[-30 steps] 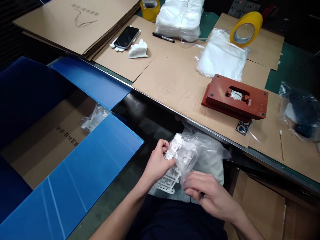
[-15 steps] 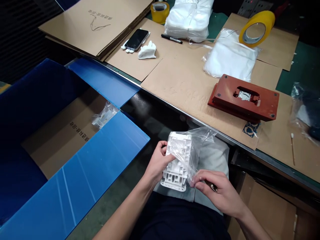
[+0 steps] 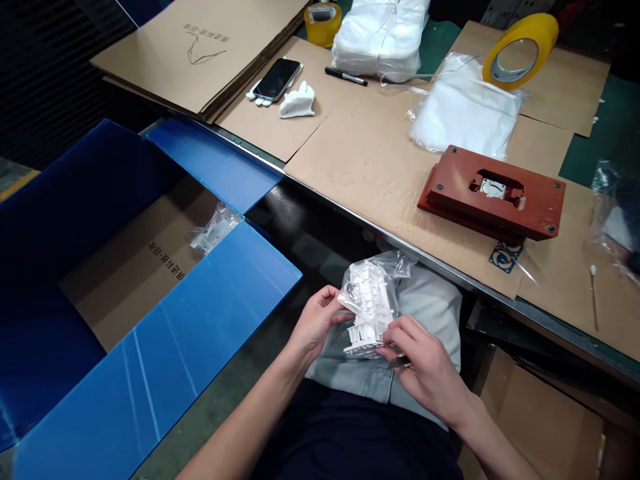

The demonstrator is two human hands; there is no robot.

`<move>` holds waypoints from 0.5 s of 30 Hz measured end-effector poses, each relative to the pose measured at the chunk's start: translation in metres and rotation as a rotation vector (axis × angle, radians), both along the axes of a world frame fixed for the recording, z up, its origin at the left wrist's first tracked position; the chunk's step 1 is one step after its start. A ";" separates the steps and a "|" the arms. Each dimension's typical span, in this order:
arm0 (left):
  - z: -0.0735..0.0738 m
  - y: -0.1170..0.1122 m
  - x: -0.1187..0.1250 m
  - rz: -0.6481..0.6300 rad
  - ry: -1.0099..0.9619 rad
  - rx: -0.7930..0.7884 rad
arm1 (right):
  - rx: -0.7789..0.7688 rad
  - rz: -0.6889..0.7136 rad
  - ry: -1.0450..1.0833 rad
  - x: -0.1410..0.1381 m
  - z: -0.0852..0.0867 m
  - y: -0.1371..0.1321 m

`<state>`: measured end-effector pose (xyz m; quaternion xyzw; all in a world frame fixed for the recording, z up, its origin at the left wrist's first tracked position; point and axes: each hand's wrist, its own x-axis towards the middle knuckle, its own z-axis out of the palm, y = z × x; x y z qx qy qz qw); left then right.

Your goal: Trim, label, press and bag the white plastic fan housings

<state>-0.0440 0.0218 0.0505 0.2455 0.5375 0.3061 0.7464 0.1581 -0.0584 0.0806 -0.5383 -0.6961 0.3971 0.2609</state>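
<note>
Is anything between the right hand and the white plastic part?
Nothing solid. The clear plastic bag covers the top of the white plastic part; its lower end looks uncovered right beside the right hand.

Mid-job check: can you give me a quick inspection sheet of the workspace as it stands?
Surface: cardboard sheets on a steel-edged bench, with a green mat beyond.
Job's things: white moulded plastic part in a clear plastic bag, held above the lap; a second bagged part in the blue corrugated bin.
Clutter: phone, white cotton gloves, marker, yellow tape roll, bagged white cloth, red-brown jig, cotton swab.
Grippers: left hand grips the bagged part; right hand is at its lower edge, with a small dark object, unclear.
Cables: nothing seen.
Surroundings: flattened cardboard stack behind; light jeans under the hands.
</note>
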 end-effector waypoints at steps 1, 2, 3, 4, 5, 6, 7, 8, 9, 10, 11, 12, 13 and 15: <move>0.000 -0.001 -0.003 -0.006 0.026 0.032 | -0.040 -0.070 0.086 0.002 -0.001 0.001; 0.000 -0.003 -0.004 -0.015 0.046 0.061 | -0.078 -0.161 0.158 0.004 -0.003 0.003; 0.001 -0.006 -0.005 -0.027 0.055 0.084 | -0.108 -0.261 0.210 0.005 -0.004 0.005; 0.002 -0.008 -0.004 -0.043 0.051 0.101 | -0.122 -0.362 0.246 0.004 -0.006 0.007; 0.003 -0.011 -0.001 -0.059 0.040 0.114 | -0.120 -0.456 0.270 0.003 -0.007 0.009; 0.004 -0.014 0.002 -0.069 0.027 0.124 | -0.104 -0.539 0.287 0.002 -0.009 0.011; 0.005 -0.016 0.006 -0.069 0.018 0.135 | -0.079 -0.608 0.300 0.000 -0.012 0.013; 0.007 -0.017 0.011 -0.059 0.016 0.146 | -0.055 -0.663 0.307 -0.003 -0.014 0.015; 0.008 -0.018 0.014 -0.043 0.021 0.158 | -0.038 -0.707 0.304 -0.005 -0.017 0.016; 0.009 -0.019 0.018 -0.025 0.032 0.170 | -0.029 -0.745 0.295 -0.006 -0.019 0.017; 0.009 -0.018 0.021 -0.011 0.045 0.176 | -0.025 -0.778 0.281 -0.008 -0.022 0.017; 0.010 -0.018 0.023 -0.006 0.056 0.175 | -0.026 -0.808 0.260 -0.009 -0.024 0.017; 0.010 -0.017 0.025 -0.009 0.063 0.169 | -0.034 -0.832 0.234 -0.009 -0.026 0.017; 0.009 -0.017 0.029 -0.029 0.070 0.152 | -0.076 -0.856 0.186 -0.010 -0.026 0.016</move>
